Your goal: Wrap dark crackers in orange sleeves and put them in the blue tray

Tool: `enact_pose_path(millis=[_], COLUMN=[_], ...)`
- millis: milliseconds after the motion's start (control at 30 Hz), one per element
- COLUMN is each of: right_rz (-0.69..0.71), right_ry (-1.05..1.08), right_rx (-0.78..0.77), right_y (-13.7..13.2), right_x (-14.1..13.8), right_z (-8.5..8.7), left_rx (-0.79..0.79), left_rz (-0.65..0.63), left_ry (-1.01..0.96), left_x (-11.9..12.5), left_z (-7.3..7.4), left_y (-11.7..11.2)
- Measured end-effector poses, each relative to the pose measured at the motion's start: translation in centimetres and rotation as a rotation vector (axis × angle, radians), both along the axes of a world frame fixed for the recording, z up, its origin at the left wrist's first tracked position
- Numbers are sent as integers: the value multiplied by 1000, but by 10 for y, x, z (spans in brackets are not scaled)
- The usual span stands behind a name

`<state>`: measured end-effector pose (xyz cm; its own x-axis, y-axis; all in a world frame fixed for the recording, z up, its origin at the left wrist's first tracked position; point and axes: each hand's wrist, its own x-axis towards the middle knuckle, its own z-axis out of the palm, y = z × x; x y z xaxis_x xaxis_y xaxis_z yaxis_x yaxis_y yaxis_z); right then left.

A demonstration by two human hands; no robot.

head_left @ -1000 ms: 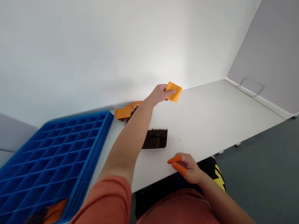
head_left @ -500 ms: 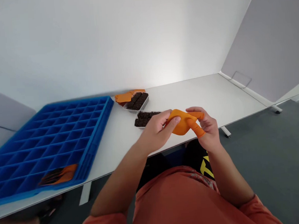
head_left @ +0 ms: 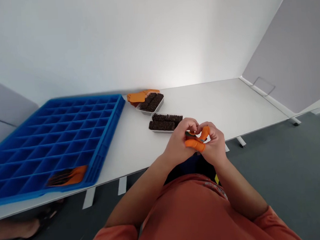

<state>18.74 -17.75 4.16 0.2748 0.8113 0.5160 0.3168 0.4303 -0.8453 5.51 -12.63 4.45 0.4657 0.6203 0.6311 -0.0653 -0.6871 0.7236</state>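
1. Two bare hands meet just above the near edge of the white surface (head_left: 230, 104), in front of the person's orange shirt.
2. The left hand (head_left: 178, 145) is curled, its fingertips pressed onto a small orange piece (head_left: 191, 134) held between both hands. The fingers hide most of it.
3. The right hand (head_left: 216, 145) pinches the same piece from the other side. Orange rubber finger covers (head_left: 195, 144) sit on its thumb and forefinger.
4. Just beyond the hands lies a shallow white tray of dark brown strips (head_left: 165, 122). A second tray of strips (head_left: 151, 102) lies farther back, beside a stack of flat orange packets (head_left: 138, 96).
5. A large blue plastic tray with many square compartments (head_left: 54, 138) fills the left part of the surface. One near compartment holds an orange and dark packet (head_left: 66, 176).
6. A grey partition panel (head_left: 295, 52) stands at the right end of the surface.
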Motion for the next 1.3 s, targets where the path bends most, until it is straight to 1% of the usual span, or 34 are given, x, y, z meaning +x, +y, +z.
enact_pose_path(millis=[67,167,300,367,467,567,667,733,800,867,933,1000,1067,1100,1167,1233,1300], right_rz=[96,229,243,245,292,324,411,459,435,349,256,203,235,260,275,193,57], right_ry=[-51,-105,-232,-241,-188,-187,-143,-88,-98,-178,-265,-305,-325,-355,-479,-645,-793], right_rx=[14,9,-40,-85,-190,-289,-403,-455,-494,-514,-521,-525,-518,-494,-384,-243,-176], right_y=[1,3,2,1,0,2,5,7,8,10,11,11,10,10,12,20,35], right_x=[-1,2,8,11,13,14,14,14,13,10,5,0,-1,1,9,21,31], right_z=[2,3,3,4,7,7,-1,-9,-16,-20,-20,-18,-15,-15,-15,-17,-23], left_rx=[-52,-65,50,112,150,191,251,261,264,273,270,228,151,103,-6,-155,-298], left_rz=[18,100,275,317,303,275,264,252,230,223,243,272,304,316,335,354,370], left_ry=[-2,84,122,138,166,177,221,272,324,362,364,360,354,354,359,357,332], left_x=[-2,-11,-22,-27,-28,-23,-18,-19,-22,-27,-33,-39,-46,-50,-59,-69,-80], left_z=[-8,-14,-15,-14,-11,-12,-16,-19,-22,-24,-26,-27,-30,-33,-42,-56,-72], left_y=[1,0,-3,-6,-14,-25,-33,-34,-31,-25,-19,-13,-8,-6,-4,-1,1])
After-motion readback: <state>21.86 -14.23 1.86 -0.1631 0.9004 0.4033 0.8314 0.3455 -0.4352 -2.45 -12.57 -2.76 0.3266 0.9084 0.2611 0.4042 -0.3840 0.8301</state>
